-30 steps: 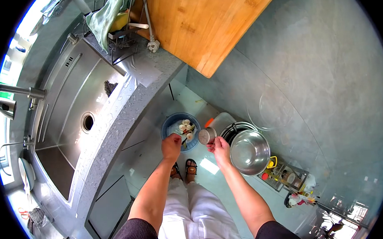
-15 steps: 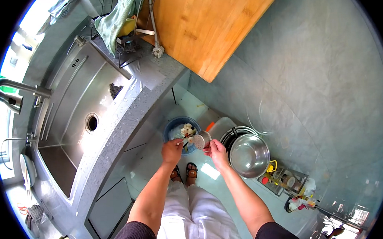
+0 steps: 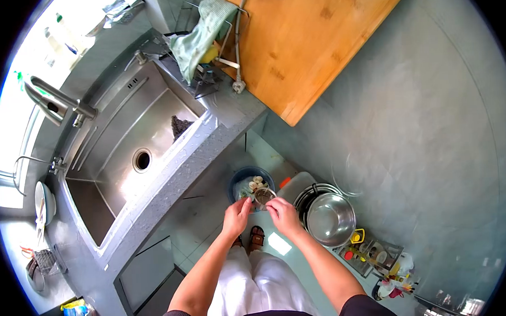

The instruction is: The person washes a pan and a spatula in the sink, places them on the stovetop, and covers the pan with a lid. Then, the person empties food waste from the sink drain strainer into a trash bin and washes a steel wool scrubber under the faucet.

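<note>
A small round metal strainer (image 3: 264,196) is held over the blue bin, between my two hands. My right hand (image 3: 283,214) has its fingers closed on the strainer's right side. My left hand (image 3: 237,216) is closed at the strainer's left edge; its fingertips are pressed together, and what they hold, if anything, is too small to name. Beneath and behind lies the round blue bin (image 3: 233,188) on the floor, with several pale eggshell-like pieces (image 3: 256,182) and other scraps inside.
To the left is a steel sink (image 3: 122,135) in a grey counter (image 3: 169,187). A wooden board (image 3: 310,37) juts out above. Steel pots (image 3: 331,219) and a bottle rack (image 3: 376,255) stand right of my hands.
The strainer has moved left and tipped, and now its dark inside shows. My hands have come together around it. The view has turned, shifting the sink and board to the right.
</note>
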`<state>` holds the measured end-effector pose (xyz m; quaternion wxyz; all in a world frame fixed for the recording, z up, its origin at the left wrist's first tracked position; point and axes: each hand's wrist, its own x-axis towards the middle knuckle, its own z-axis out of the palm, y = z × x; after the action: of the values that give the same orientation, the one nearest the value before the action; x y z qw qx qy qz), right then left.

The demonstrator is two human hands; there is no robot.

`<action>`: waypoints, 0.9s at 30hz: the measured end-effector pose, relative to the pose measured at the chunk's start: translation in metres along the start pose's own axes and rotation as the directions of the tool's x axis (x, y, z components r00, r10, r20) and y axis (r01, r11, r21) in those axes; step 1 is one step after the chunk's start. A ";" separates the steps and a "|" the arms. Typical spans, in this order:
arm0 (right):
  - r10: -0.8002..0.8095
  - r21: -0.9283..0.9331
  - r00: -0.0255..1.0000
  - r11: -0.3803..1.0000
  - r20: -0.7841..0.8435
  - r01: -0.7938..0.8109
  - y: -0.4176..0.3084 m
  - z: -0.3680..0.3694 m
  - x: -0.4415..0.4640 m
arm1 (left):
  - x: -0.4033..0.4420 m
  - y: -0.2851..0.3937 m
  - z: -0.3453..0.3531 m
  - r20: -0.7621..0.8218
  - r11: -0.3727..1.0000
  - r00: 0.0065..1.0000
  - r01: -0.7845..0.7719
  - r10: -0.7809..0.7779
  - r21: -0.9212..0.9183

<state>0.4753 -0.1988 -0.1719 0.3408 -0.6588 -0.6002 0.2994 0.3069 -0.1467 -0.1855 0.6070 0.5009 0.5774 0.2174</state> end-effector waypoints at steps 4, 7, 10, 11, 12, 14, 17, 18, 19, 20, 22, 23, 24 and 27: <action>-0.181 -0.080 0.980 0.979 0.082 0.188 -0.042 -0.007 -0.004 | -0.025 0.026 -0.024 0.050 0.988 0.995 0.093 -0.088 -0.121; -0.295 -0.122 0.953 0.945 0.074 0.302 -0.078 -0.012 0.002 | -0.040 0.044 -0.044 0.021 0.980 0.999 0.049 -0.046 -0.194; -0.372 -0.125 0.927 0.919 0.034 0.374 -0.109 -0.014 0.015 | -0.057 0.072 -0.067 -0.044 0.975 0.998 -0.056 0.048 -0.214; -0.392 -0.125 0.920 0.912 0.025 0.391 -0.121 -0.015 0.019 | -0.062 0.081 -0.077 -0.046 0.970 0.996 -0.080 0.072 -0.230; -0.395 -0.112 0.918 0.912 0.021 0.395 -0.136 -0.015 0.023 | -0.067 0.089 -0.087 -0.049 0.964 0.995 -0.101 0.092 -0.248; -0.430 -0.093 0.902 0.897 0.037 0.432 -0.162 -0.011 0.035 | -0.073 0.098 -0.110 -0.085 0.947 0.989 -0.144 0.125 -0.287; -0.486 -0.053 0.873 0.871 0.053 0.488 -0.201 0.009 0.056 | -0.082 0.103 -0.152 -0.160 0.924 0.975 -0.198 0.152 -0.326; -0.506 -0.043 0.860 0.860 0.059 0.509 -0.214 0.018 0.064 | -0.085 0.106 -0.168 -0.184 0.919 0.970 -0.212 0.157 -0.333; -0.527 -0.033 0.847 0.847 0.066 0.530 -0.227 0.028 0.073 | -0.086 0.107 -0.184 -0.207 0.913 0.965 -0.226 0.162 -0.340; -0.523 -0.011 0.847 0.850 0.096 0.526 -0.240 0.041 0.083 | -0.084 0.101 -0.202 -0.224 0.915 0.959 -0.242 0.175 -0.324; -0.549 0.026 0.821 0.833 0.154 0.552 -0.264 0.072 0.107 | -0.081 0.093 -0.238 -0.300 0.908 0.942 -0.250 0.149 -0.335; -0.559 0.043 0.808 0.826 0.183 0.562 -0.275 0.091 0.121 | -0.078 0.086 -0.258 -0.334 0.910 0.933 -0.250 0.135 -0.330; -0.548 0.047 0.811 0.833 0.206 0.551 -0.284 0.111 0.133 | -0.070 0.071 -0.278 -0.322 0.921 0.942 -0.203 0.091 -0.333; -0.364 -0.009 0.820 0.912 0.442 0.410 -0.305 0.177 0.176 | -0.046 0.032 -0.338 -0.406 0.975 0.914 -0.103 0.015 -0.195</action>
<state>0.1715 0.0063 -0.0266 0.2185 -0.4571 -0.7962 0.3306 -0.0046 -0.0525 -0.0788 0.5186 0.3953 0.6477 0.3942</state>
